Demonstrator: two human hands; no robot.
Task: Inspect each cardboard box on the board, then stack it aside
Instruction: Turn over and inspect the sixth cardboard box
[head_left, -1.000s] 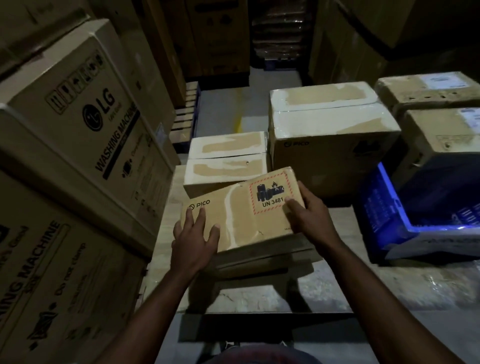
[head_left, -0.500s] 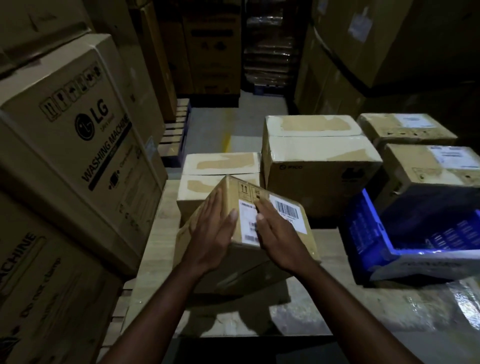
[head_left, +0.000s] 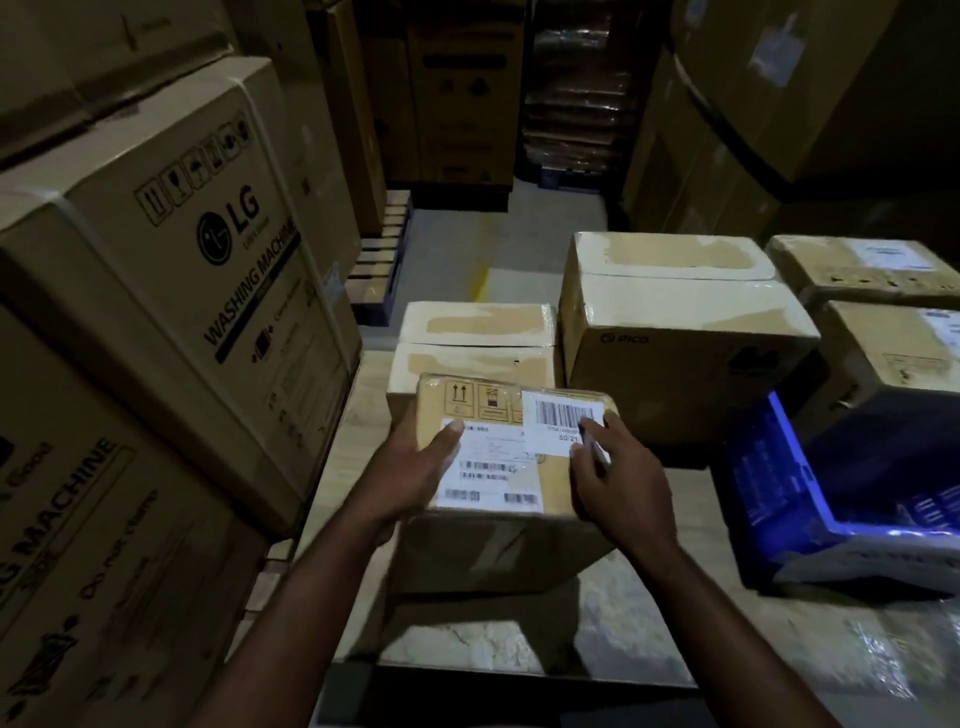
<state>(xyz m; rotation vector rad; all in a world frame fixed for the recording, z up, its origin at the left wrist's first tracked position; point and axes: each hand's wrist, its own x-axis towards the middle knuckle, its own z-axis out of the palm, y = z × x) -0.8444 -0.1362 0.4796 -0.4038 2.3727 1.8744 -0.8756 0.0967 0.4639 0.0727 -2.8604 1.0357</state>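
The left hand (head_left: 415, 473) grips the small box (head_left: 493, 551), thumb on top. The right hand (head_left: 621, 483) lays flat fingers (head_left: 597, 448) on its label (head_left: 558, 415).

Ctr frame: cardboard box (head_left: 493, 551) tilted over board (head_left: 467, 644), labelled face up. Left hand (head_left: 415, 478) grips its left edge, thumb on top; right hand (head_left: 618, 488) lies on barcode label (head_left: 556, 421). Blue crate (head_left: 779, 499) rt; LG cartons (head_left: 171, 249) left.
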